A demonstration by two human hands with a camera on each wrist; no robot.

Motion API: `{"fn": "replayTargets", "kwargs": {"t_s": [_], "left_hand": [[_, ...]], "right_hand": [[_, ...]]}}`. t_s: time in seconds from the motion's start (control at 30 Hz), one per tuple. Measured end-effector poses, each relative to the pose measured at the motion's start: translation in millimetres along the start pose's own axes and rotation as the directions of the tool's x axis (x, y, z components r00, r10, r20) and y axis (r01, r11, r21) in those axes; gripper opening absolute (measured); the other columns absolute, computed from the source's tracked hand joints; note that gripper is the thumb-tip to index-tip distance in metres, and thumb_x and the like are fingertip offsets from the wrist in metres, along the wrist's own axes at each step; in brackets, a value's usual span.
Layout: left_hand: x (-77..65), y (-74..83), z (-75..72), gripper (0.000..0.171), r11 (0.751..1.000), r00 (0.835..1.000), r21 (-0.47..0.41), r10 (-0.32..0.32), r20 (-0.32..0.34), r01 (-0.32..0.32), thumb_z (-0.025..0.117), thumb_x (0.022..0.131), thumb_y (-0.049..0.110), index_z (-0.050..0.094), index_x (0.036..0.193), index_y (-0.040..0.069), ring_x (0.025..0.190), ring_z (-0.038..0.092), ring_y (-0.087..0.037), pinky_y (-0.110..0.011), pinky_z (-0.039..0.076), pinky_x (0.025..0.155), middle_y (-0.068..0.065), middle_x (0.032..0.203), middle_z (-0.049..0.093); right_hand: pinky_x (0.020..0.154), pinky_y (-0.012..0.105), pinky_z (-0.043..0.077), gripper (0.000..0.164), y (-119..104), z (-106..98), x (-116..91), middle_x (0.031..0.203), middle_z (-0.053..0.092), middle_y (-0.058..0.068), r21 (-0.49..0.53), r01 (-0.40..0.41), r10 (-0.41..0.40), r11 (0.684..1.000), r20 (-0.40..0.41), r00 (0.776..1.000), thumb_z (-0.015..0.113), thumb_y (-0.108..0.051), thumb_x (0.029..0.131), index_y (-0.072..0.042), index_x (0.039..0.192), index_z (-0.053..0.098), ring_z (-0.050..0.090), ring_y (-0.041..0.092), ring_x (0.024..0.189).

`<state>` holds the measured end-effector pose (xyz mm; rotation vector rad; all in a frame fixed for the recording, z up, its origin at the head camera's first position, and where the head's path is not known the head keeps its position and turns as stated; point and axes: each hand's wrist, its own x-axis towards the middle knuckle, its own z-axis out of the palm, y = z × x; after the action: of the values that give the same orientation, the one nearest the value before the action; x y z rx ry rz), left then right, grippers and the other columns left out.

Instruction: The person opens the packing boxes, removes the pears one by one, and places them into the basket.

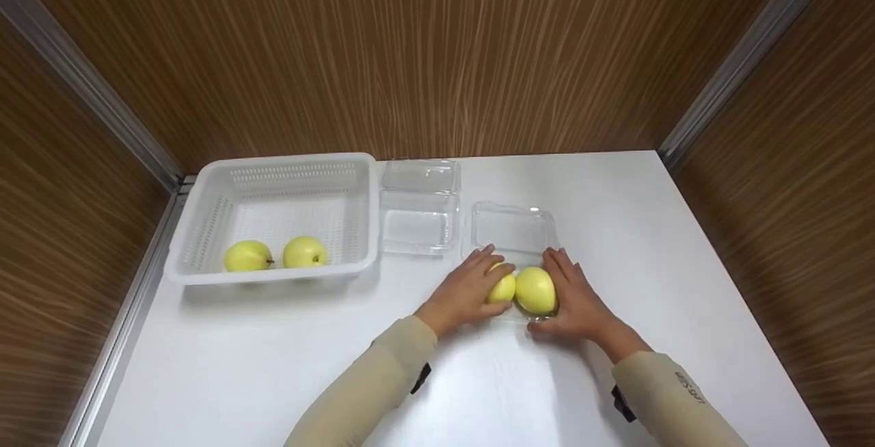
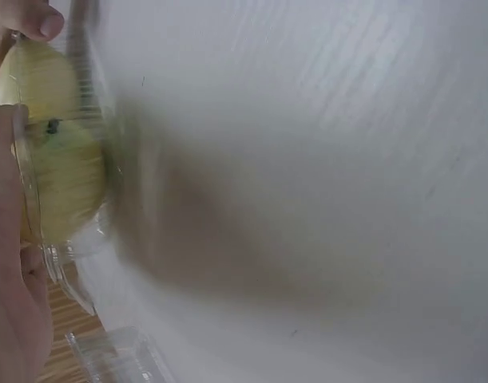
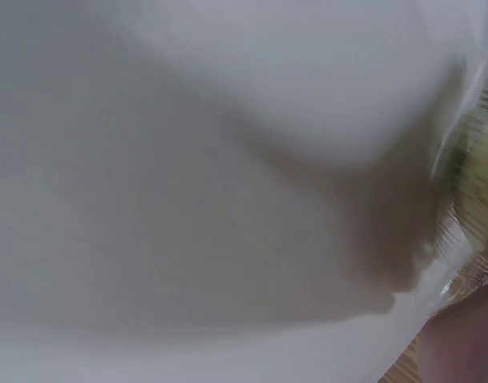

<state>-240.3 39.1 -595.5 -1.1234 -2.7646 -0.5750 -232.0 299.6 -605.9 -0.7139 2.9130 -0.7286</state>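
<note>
An open clear plastic clamshell box (image 1: 514,228) lies on the table, its lid folded back to the far side. Two yellow-green apples sit side by side in its near half. My left hand (image 1: 465,293) curls round the left apple (image 1: 503,285), fingers over the far side and thumb at the near side. At the right apple (image 1: 536,291), my right hand (image 1: 580,303) grips the box's right side, thumb at the near rim and fingers along the far side. The left wrist view shows both apples through the clear wall (image 2: 100,227). Only part of the right hand (image 3: 459,343) shows in the right wrist view.
At the left stands a white slotted basket (image 1: 372,228) with two more apples (image 1: 305,252) near its front wall. A second open clear box (image 1: 418,228) lies between basket and hands. Wood-patterned panels (image 1: 424,57) border the white table (image 1: 273,365) at back and sides.
</note>
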Motion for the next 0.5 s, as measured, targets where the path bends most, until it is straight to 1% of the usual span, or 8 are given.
{"fn": "replayTargets", "kwargs": {"t_s": [0.1,0.2,0.27,0.33,0.43,0.5], "left_hand": [[3.6,2.8,0.5,0.059,1.000,1.000,0.027,0.008,-0.025,-0.007,0.069,0.089,0.047,0.052,0.140,0.021,0.130,0.049,-0.026,-0.037,0.037,0.114,-0.007,0.133,0.055],[6.7,5.7,1.8,0.055,0.999,0.999,0.024,-0.031,-0.021,0.032,0.071,0.088,0.044,0.056,0.136,0.024,0.118,0.052,-0.021,-0.033,0.043,0.105,-0.005,0.126,0.054],[8.4,7.3,3.1,0.054,0.998,0.998,0.002,-0.069,-0.008,0.069,0.073,0.086,0.044,0.058,0.134,0.024,0.117,0.051,-0.021,-0.033,0.043,0.104,-0.005,0.126,0.053],[9.3,8.6,4.6,0.054,0.994,0.995,-0.025,-0.104,0.006,0.104,0.074,0.085,0.045,0.059,0.134,0.024,0.119,0.050,-0.022,-0.034,0.042,0.104,-0.004,0.127,0.053],[9.2,11.1,9.3,0.055,0.989,0.990,-0.057,-0.135,-0.029,0.133,0.075,0.084,0.044,0.061,0.132,0.023,0.120,0.050,-0.022,-0.034,0.040,0.106,-0.003,0.128,0.054],[8.9,12.8,13.2,0.055,0.989,0.988,-0.067,-0.139,-0.072,0.134,0.077,0.082,0.043,0.062,0.130,0.022,0.120,0.050,-0.021,-0.034,0.040,0.106,-0.003,0.127,0.055]], "right_hand": [[0.119,0.063,0.017,0.134,-0.4,-0.5,0.8,0.161,0.024,0.022,-0.039,0.007,-0.008,0.999,-0.015,1.000,0.086,-0.056,0.054,0.003,0.156,0.022,0.020,0.043,0.149],[0.120,0.060,0.018,0.132,-0.5,-0.3,1.8,0.160,0.026,0.022,-0.075,0.017,-0.018,0.997,-0.019,1.000,0.086,-0.057,0.055,0.003,0.155,0.023,0.024,0.041,0.148],[0.120,0.059,0.019,0.132,-0.2,0.3,2.1,0.160,0.026,0.022,-0.087,0.018,-0.019,0.996,-0.017,1.000,0.086,-0.057,0.056,0.002,0.156,0.023,0.026,0.040,0.148],[0.119,0.057,0.023,0.131,0.1,1.3,1.6,0.160,0.026,0.021,-0.076,0.014,-0.015,0.997,-0.014,1.000,0.086,-0.057,0.056,0.001,0.156,0.023,0.028,0.039,0.147],[0.114,0.054,0.035,0.131,-0.2,2.2,0.0,0.159,0.025,0.018,-0.041,-0.005,0.005,0.999,-0.011,1.000,0.086,-0.054,0.056,-0.001,0.157,0.022,0.032,0.038,0.145],[0.108,0.053,0.042,0.130,-0.6,2.4,-1.5,0.159,0.024,0.017,-0.016,-0.017,0.017,1.000,-0.013,1.000,0.087,-0.052,0.056,-0.002,0.157,0.022,0.034,0.037,0.143]]}}
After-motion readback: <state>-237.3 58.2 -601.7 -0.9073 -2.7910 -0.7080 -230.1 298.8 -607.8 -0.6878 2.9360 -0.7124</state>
